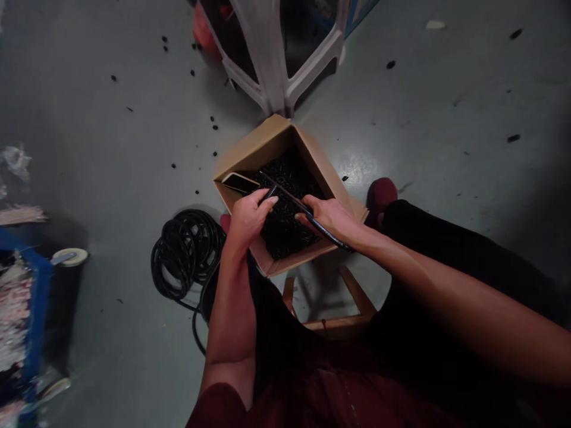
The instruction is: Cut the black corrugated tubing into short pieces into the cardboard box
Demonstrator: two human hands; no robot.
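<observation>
Over an open cardboard box [328,169], both my hands are at work. My left hand [250,217] pinches a small black ridged piece [270,193] between thumb and fingers. My right hand [328,215] is closed around a long thin tool [328,233] with a dark, shiny handle; its narrow end reaches past the piece in my left hand. Its exact kind is unclear in the dim light. Beneath the hands, the box holds a heap of small black pieces [289,238]. A flat dark object with a pale rim [241,183] leans inside the box's left corner.
A coil of black hose or cable [185,255] lies on the floor left of the box. White plastic stool legs [272,65] stand just beyond it. Small black bits dot the floor. A blue-framed cart [38,321] is at far left, and wooden legs [357,291] show below the box.
</observation>
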